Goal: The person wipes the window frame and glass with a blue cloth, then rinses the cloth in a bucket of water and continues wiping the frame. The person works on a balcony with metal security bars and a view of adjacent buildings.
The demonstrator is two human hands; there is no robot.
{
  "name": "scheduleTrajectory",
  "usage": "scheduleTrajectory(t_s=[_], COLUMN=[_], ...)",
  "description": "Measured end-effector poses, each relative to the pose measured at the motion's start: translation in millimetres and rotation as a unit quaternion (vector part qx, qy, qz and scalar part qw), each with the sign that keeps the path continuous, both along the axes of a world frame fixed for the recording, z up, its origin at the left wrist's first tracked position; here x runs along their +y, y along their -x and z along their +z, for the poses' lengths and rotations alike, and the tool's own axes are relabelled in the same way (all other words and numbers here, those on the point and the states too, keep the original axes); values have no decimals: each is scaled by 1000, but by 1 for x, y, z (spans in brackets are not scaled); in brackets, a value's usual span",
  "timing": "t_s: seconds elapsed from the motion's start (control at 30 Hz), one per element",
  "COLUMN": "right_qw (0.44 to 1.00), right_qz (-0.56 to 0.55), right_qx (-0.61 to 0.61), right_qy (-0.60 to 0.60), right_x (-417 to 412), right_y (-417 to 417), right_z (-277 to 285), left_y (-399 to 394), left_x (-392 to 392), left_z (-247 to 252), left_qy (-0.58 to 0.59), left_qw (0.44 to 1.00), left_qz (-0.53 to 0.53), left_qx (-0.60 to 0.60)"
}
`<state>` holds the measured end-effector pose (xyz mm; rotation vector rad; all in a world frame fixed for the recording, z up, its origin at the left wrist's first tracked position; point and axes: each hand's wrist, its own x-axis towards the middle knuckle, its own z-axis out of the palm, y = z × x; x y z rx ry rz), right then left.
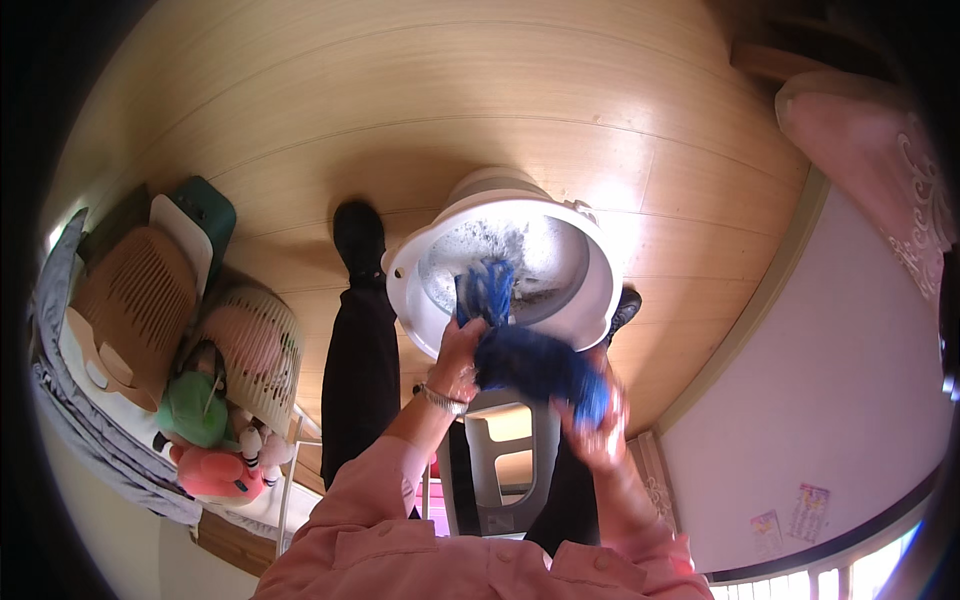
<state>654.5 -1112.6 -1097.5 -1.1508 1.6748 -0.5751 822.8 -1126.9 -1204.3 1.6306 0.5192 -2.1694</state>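
A wet blue cloth (525,360) is stretched between my hands above the near rim of a white plastic basin (411,324). My left hand (459,360) grips it near the middle, and one end hangs over the soapy water (540,247) in the basin. At the cloth's other end, my right hand (596,420) is closed around it, blurred by motion and shiny with suds. A metal-banded watch or bracelet (444,400) circles my left wrist.
The basin stands on a wood-look floor (360,97) between my feet. A grey plastic stool (540,480) is below me. At left are a slatted basket (259,352), a brown basket (135,300) and plush toys (217,474). A pale wall (795,375) curves along the right.
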Motion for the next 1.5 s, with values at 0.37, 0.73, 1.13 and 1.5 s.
scheduleTrajectory(t_s=[0.37, 0.73, 1.13, 1.5], right_qw=[546, 944, 707, 673], right_qz=[-564, -100, -283, -411], right_qx=[-598, 42, -598, -532], right_qy=[-163, -313, -250, -310], right_x=[-19, -43, -27, -19], right_y=[-63, -31, -5, -38], right_z=[-135, -139, -155, -143], left_y=[8, 16, -9, 3], left_x=[-5, -29, -9, -3], left_z=[16, 37, 18, 5], left_qy=[-44, 283, -64, 350], left_qw=[993, 750, 958, 837], left_qz=[18, -584, 143, -398], left_qx=[112, -129, 240, -136])
